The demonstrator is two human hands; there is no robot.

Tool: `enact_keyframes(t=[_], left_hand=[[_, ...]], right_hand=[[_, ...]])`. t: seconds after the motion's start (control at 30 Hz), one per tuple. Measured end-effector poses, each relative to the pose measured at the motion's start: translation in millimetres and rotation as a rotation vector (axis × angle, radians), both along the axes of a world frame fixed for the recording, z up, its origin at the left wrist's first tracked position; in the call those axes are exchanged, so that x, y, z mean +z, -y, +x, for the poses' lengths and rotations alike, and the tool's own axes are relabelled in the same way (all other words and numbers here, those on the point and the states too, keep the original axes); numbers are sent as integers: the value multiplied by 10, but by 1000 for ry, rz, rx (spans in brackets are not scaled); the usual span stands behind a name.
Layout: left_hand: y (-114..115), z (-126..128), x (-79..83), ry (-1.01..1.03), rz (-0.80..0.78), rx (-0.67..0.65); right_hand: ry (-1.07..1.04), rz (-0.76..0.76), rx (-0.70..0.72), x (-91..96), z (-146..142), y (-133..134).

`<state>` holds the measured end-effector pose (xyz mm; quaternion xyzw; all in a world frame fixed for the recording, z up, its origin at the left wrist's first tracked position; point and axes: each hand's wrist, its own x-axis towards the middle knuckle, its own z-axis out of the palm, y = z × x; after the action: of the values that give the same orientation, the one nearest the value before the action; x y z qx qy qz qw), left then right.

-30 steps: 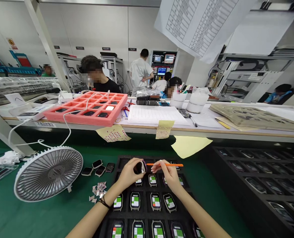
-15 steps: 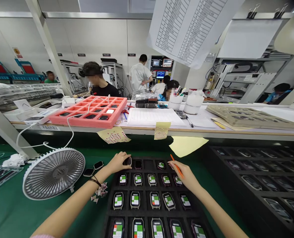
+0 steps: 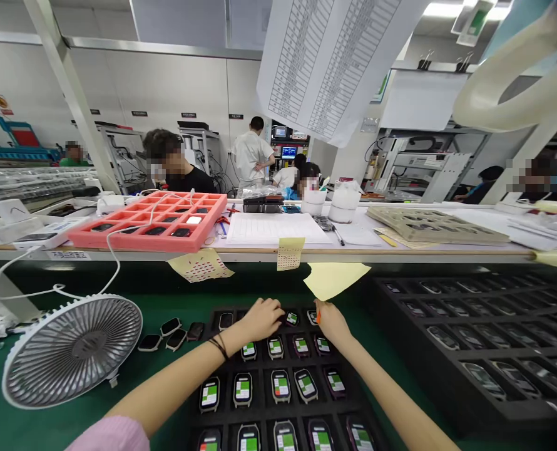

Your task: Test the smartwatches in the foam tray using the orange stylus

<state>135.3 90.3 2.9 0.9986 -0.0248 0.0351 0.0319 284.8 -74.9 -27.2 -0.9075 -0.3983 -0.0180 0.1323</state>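
Note:
A black foam tray (image 3: 260,416) holds rows of smartwatches, many with green and white lit screens. My left hand (image 3: 262,319) is over the tray's back row, fingers curled down beside a lit watch (image 3: 291,318); its fingertips hide what they may hold. At the back right corner, my right hand (image 3: 332,322) grips a thin orange stick (image 3: 318,317), mostly covered by the fingers, beside another watch (image 3: 313,317). A dark-screened watch (image 3: 226,321) sits in the back left compartment. Several loose dark watches, one of them a watch (image 3: 170,326), lie on the green mat left of the tray.
A white fan (image 3: 74,351) stands at the left. Another black tray of watches (image 3: 447,363) is on the right. Above the mat, a shelf carries a pink foam tray (image 3: 203,241), papers and a beige tray (image 3: 438,225). Yellow paper (image 3: 337,280) hangs from its edge. Co-workers are beyond.
My left hand has moved right along the back row, away from the dark watch it held at the back left. The right hand has turned the orange stick inward. The view has shifted right.

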Motion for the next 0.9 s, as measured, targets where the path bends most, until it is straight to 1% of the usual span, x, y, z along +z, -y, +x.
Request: enact_keyframes(t=[0.07, 0.13, 0.27, 0.37, 0.47, 0.6, 0.7, 0.83, 0.9], left_hand=[[140, 219, -39, -46, -6, -24], [194, 413, -88, -98, -21, -18], [138, 697, -134, -189, -99, -5], [43, 772, -136, -202, -216, -3], [-67, 726, -153, -156, -393, 3], [-164, 556, -207, -24, -703, 62], [-153, 382, -242, 56, -963, 93], [-94, 110, -272, 111, -1249, 106], [-89, -23, -297, 122, -1466, 165]], right_hand=[[-8, -23, -7, 25, -7, -37], [-28, -42, -12, 39, -3, -68], [-81, -56, -17, 29, 33, -130], [-130, -35, -18, 6, 85, -175], [-189, 14, -15, -14, 155, -189], [-257, 117, 16, -57, 260, -154], [-296, 215, 53, -101, 327, -124], [-381, 317, 107, -144, 365, -96], [-432, 341, 142, -152, 367, -68]])
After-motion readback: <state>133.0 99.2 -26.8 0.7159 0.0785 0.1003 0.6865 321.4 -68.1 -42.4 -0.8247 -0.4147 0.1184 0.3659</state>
